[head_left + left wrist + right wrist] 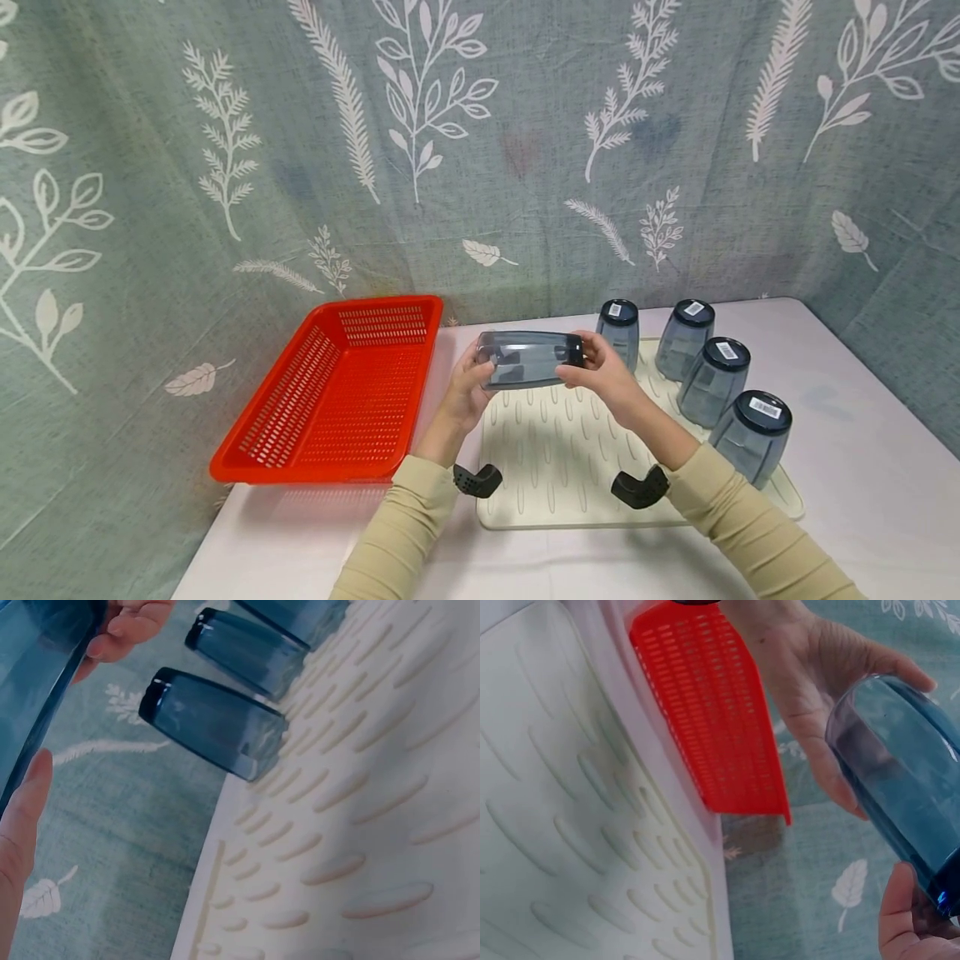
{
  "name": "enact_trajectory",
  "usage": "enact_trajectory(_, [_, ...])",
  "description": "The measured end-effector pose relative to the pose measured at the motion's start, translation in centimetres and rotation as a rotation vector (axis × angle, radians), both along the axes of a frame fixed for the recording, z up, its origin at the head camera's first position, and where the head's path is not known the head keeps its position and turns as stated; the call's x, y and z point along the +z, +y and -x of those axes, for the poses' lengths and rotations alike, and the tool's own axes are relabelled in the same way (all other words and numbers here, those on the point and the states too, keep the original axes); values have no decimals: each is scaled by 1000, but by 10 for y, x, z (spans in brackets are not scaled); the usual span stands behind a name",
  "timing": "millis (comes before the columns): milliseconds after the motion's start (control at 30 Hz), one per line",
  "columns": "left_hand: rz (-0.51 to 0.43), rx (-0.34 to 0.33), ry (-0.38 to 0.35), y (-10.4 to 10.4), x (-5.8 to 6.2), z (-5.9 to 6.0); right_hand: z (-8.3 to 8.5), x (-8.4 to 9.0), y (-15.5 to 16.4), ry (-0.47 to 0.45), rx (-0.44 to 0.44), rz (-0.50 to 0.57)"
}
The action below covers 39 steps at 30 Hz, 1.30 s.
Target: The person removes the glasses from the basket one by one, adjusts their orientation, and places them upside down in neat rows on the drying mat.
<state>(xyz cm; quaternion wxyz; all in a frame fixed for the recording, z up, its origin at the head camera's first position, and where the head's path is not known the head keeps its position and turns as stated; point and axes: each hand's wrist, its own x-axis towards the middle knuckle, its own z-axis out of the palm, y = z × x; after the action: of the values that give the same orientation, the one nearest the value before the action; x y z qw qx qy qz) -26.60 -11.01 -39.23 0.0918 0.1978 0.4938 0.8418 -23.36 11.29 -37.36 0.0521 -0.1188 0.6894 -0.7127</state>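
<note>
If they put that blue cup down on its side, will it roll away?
Probably a little: the cup, held sideways between both hands, looks round and smooth. The mat's raised ribs might slow it. Its glossy, see-through wall suggests a light, slightly slippery tumbler.

Head cam looks down over the whole white table (pixel 862 467); both wrist cams sit super close, sharing the cream ribbed drying mat (pixel 390 825).

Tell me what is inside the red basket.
Nothing shows inside the red basket: its slotted floor and walls lie bare in the head view. The ground beneath it is covered. Both hands hold a blue cup sideways above the drying mat, beside the basket.
</note>
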Motion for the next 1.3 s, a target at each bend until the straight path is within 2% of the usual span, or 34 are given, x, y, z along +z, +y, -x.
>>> enact_trajectory(333, [144, -52, 0, 1, -4, 0, -3, 8, 5, -26, -66, -26])
enact_trajectory(500, [272, -66, 6, 0, -9, 2, -6, 10, 4, -32, -85, 1])
enact_trajectory(667, [393, -117, 17, -2, -13, 2, -7, 10, 6, -9, -112, -3])
enact_trajectory(800, [445, -135, 13, -5, -13, 4, -9, 10, 9, 9, -138, -23])
enact_trajectory(1033, [466, -90, 21, -12, -7, 6, -12, 10, 17, 39, -183, -49])
enact_trajectory(1167, [479, -16, 31, -17, 3, 7, -12, 8, 23, 62, -232, -132])
enact_trajectory(1300, [446, 57, 15, -18, 17, 8, -11, 6, 27, 114, -295, -249])
